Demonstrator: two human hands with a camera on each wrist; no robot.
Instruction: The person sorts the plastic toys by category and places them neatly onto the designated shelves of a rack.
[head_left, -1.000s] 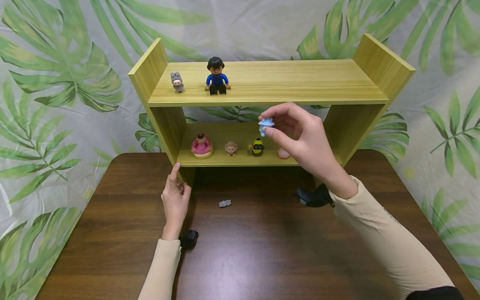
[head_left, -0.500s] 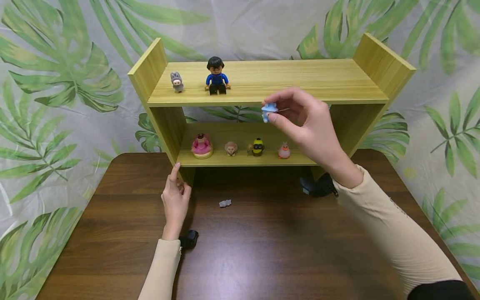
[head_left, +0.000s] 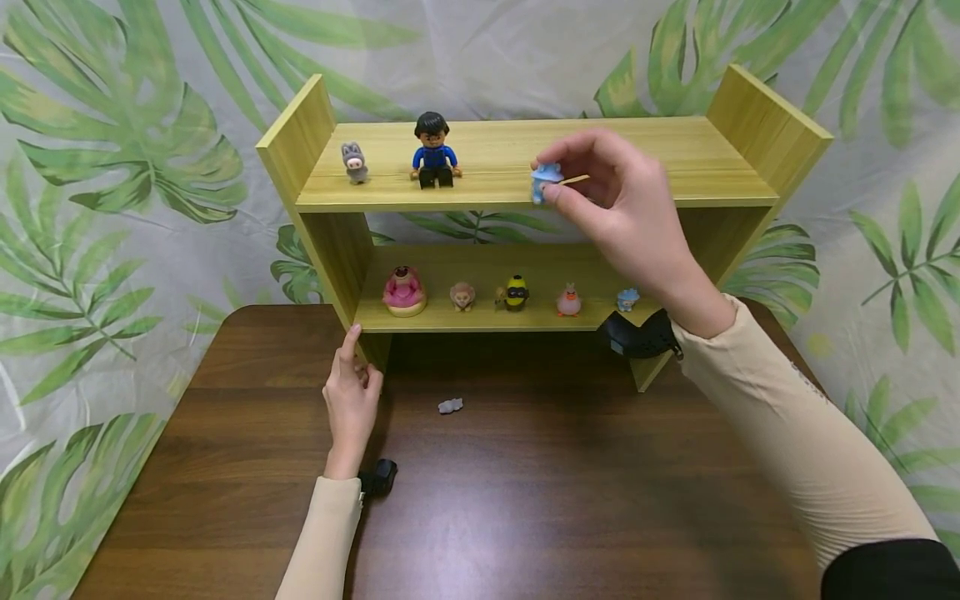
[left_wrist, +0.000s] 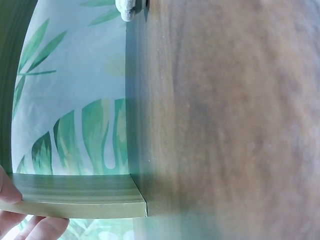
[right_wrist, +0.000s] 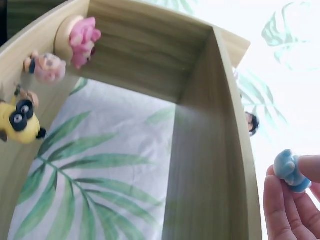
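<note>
A small light-blue figurine (head_left: 547,173) is pinched between the thumb and fingertips of my right hand (head_left: 626,200), in front of the upper board's front edge. In the right wrist view the blue figurine (right_wrist: 290,170) shows from another side. My left hand (head_left: 351,404) grips the lower left side panel of the wooden shelf (head_left: 480,204). In the left wrist view, the thumb (left_wrist: 7,187) lies on one face of that panel, with fingers on the other. On the upper board sit a grey bunny-eared figurine (head_left: 355,163) and a black-haired toy figure (head_left: 433,154) in blue.
Along the lower board stand a pink bear (head_left: 404,292), a small pale figurine (head_left: 462,297), a yellow-and-black figure (head_left: 515,293), a pink duck-like figure (head_left: 568,301) and another blue figurine (head_left: 627,299). A small grey figurine (head_left: 450,406) lies on the brown table (head_left: 525,500).
My right hand has risen with the blue figurine from the lower compartment's height to the upper board's, shifting slightly right. This uncovers the figures at the lower right. The left hand stays still.
</note>
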